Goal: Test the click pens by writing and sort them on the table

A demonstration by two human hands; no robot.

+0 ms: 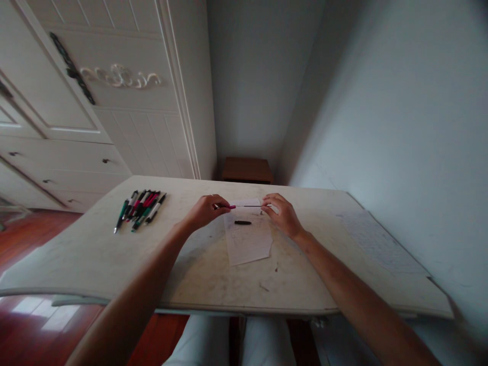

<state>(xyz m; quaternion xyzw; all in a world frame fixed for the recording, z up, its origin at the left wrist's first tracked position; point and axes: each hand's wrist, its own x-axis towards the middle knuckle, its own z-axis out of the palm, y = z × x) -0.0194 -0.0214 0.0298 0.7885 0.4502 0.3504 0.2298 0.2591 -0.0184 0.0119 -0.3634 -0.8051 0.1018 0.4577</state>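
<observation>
Two hands meet over the middle of the frame, each pinched on one end of a thin pen part: the left hand (pixel 206 210) is closed on a pink-tipped pen piece (pixel 231 207), and the right hand (pixel 281 213) is closed with its fingertips on the far end of a slim dark refill (pixel 251 206) that runs straight between them. The rod is hair-thin and level, held just above a sheet of paper (pixel 247 241) (creased, faintly written on, one lower corner cut at a slant). On that paper, just below the rod, lies a short black cylinder-like piece (pixel 243 222), apart from both hands. The paper rests on a pale, scuffed surface (pixel 206 284) with rounded corners and small dark specks. Toward the left of the frame a loose fan of pens (pixel 140 208) lies on it, green, pink, black and white barrels. A second faintly marked sheet (pixel 377 244) lies at the right edge, by the plain grey wall.
</observation>
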